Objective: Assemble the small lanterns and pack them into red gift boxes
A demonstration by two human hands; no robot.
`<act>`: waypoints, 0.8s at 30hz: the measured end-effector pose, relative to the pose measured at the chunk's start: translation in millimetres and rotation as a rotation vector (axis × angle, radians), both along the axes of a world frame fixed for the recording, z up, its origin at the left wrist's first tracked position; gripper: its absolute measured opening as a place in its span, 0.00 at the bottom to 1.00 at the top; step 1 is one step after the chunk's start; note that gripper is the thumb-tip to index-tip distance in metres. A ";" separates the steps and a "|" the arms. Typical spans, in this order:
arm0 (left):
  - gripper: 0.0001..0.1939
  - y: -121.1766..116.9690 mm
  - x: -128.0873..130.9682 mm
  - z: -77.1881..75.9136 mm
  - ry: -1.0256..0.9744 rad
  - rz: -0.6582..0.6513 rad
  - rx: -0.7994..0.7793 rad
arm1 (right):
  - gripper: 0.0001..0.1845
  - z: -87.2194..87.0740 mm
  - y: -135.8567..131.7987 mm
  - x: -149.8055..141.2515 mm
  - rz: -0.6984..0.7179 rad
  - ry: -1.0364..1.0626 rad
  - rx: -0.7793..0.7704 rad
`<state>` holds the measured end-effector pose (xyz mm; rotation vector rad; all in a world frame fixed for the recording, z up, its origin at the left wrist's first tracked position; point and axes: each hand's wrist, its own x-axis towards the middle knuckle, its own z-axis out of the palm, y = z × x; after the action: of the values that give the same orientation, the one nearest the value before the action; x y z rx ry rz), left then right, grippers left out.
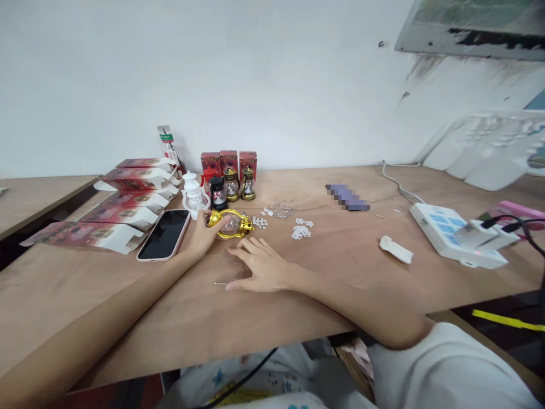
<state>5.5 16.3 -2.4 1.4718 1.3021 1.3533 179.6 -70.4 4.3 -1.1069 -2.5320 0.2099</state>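
In the head view, I see my left hand (201,234) with its fingers closed around the base of the shiny gold plastic lantern with clear globe (232,226), which lies on its side over the brown wooden table (170,318). My right hand (266,267) is open, thumb well apart from the fingers, beside a thin bent metal wire (219,283); I cannot tell if the fingertips touch it.

If the left grip became loose, I think the round lantern could roll toward the small silvery round discs (259,222) near its top and scatter them. A wide movement of the right hand could push the thin wire out of shape, or drag the small white square pieces (301,230). The tangled heap of metal wires (283,210) on the far side could catch when one is pulled. My left forearm passes close to the pink-edged black phone (165,236) and could shift it.

About containers: on the left lie red printed cardboard boxes (123,215) with open white flaps; their inside I cannot see. Three small upright red boxes (229,161) stand far, behind the lanterns, contents hidden. The white lantern (196,200) has a clear globe, but what it holds is too blurred.
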 end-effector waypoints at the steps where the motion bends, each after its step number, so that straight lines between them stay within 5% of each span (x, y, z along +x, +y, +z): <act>1: 0.27 0.0 0.0 0.1 -0.001 0.001 0.001 | 0.40 -1.9 -1.7 -2.1 -0.010 0.010 0.006; 15: 0.25 -0.8 1.1 1.4 -0.038 -0.012 0.002 | 0.29 -3.6 -1.7 0.5 0.015 -0.111 0.162; 19: 0.25 -2.7 1.7 3.8 -0.057 -0.011 -0.012 | 0.35 -3.6 2.5 3.1 0.027 -0.058 0.113; 24: 0.25 -5.0 3.3 5.5 -0.107 -0.024 -0.045 | 0.27 -9.6 11.5 5.7 0.032 0.108 0.166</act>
<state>8.8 11.3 3.1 1.3620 1.2348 1.3594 185.2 -59.0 -5.3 -0.9654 -2.4233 0.0639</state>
